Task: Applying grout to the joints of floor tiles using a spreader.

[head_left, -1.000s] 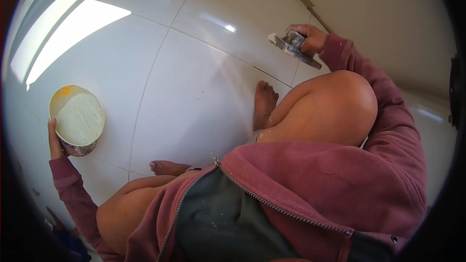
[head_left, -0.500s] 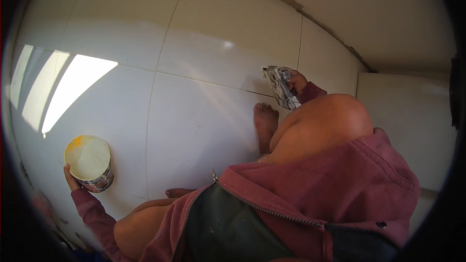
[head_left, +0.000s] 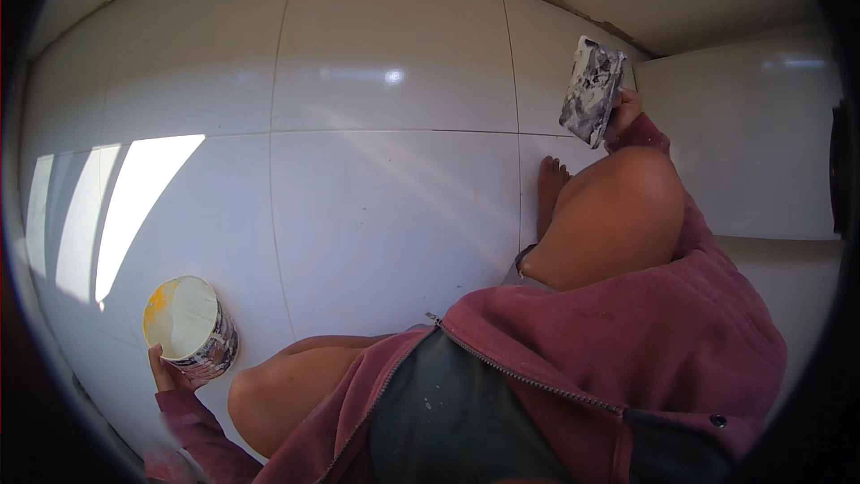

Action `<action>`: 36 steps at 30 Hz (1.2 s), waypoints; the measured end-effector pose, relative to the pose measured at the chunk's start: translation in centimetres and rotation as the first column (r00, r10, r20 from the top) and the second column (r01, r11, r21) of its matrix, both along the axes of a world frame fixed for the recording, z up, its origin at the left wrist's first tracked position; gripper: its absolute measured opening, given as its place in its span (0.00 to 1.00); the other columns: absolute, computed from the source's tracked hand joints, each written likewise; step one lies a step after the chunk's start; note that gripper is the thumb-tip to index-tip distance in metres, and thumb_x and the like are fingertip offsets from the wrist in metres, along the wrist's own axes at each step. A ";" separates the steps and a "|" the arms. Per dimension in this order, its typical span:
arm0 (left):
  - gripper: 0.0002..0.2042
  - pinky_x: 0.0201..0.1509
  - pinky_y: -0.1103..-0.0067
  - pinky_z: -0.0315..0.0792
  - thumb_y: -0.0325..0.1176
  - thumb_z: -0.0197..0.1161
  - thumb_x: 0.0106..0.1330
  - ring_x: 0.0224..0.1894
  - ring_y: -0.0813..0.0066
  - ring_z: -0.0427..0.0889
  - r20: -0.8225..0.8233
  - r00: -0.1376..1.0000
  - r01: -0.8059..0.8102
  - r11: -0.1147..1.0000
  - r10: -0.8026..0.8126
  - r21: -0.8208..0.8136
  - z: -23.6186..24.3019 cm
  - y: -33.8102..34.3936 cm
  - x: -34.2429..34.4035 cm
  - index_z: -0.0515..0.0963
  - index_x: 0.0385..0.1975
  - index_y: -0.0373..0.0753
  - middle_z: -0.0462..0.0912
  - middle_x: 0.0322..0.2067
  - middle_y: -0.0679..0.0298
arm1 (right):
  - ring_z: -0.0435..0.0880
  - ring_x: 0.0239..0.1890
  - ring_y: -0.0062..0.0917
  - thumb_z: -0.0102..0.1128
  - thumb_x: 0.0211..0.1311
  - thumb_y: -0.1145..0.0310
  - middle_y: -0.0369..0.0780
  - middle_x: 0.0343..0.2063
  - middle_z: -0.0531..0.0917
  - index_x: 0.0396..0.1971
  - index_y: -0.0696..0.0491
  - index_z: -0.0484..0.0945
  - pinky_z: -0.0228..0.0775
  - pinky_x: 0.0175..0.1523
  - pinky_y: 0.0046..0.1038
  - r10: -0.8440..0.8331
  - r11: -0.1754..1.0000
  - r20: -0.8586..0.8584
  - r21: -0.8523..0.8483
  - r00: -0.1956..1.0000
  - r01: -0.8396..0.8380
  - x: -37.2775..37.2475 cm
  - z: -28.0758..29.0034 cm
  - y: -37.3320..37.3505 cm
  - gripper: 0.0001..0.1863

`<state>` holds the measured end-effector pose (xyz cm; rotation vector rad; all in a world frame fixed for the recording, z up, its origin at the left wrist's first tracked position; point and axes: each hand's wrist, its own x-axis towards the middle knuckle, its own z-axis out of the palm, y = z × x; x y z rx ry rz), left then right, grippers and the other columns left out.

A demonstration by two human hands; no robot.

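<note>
Over at the right, my right hand (head_left: 629,109) is closed on a rectangular float (head_left: 591,94), its dark face smeared with thick white paste. The float is tilted up, above my right foot (head_left: 550,181); its handle is mostly hidden behind the plate. At the lower left, my left hand (head_left: 167,371) grips the side of a round tub (head_left: 215,351), with the fingers at its rim. Smooth off-white paste lies inside the tub, and yellow residue marks its inner wall. The outside is printed and streaked with white. Whether the tub rests on the floor, I cannot tell.
Glossy white tiles (head_left: 385,206) cover the floor, with thin joint lines between them. Bright sunlight patches (head_left: 143,206) lie at the left. A wall (head_left: 681,0) with a rough, gapped base edge runs along the far side. A pale raised block (head_left: 743,143) stands at the right.
My right hand has carried the float right and farther away, turning its smeared face into view. My right foot has shifted right. The view has turned; the tub appears lower and slightly right.
</note>
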<state>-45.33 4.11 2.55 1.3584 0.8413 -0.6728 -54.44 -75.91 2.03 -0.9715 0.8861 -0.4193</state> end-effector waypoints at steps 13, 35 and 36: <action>0.31 0.38 0.56 0.72 0.55 0.50 0.49 0.45 0.54 0.73 -0.064 0.980 -0.177 0.972 0.189 0.154 7.5 -16.1 -5.1 0.63 0.53 0.46 0.69 0.49 0.57 | 0.76 0.27 0.25 0.42 0.32 0.79 0.40 0.27 0.76 0.39 0.61 0.69 0.70 0.33 0.23 0.579 0.746 0.187 0.270 0.793 -0.608 3.6 -7.2 -4.9 0.24; 0.32 0.57 0.67 0.61 0.48 0.45 0.53 0.55 0.58 0.66 0.213 0.959 0.201 0.979 -0.187 -0.046 3.9 -15.1 -1.6 0.59 0.56 0.34 0.66 0.53 0.53 | 0.74 0.27 0.25 0.44 0.27 0.73 0.40 0.28 0.75 0.33 0.58 0.70 0.71 0.36 0.23 0.634 0.687 0.147 0.345 0.759 -0.640 8.9 -13.7 4.7 0.22; 0.34 0.52 0.65 0.68 0.48 0.47 0.51 0.51 0.56 0.70 0.204 0.969 0.154 0.986 -0.140 -0.058 1.3 -15.0 -1.2 0.57 0.56 0.33 0.67 0.51 0.50 | 0.74 0.27 0.25 0.44 0.27 0.73 0.40 0.28 0.75 0.33 0.58 0.70 0.71 0.36 0.23 0.666 0.662 0.168 0.316 0.727 -0.680 8.9 -12.0 4.3 0.22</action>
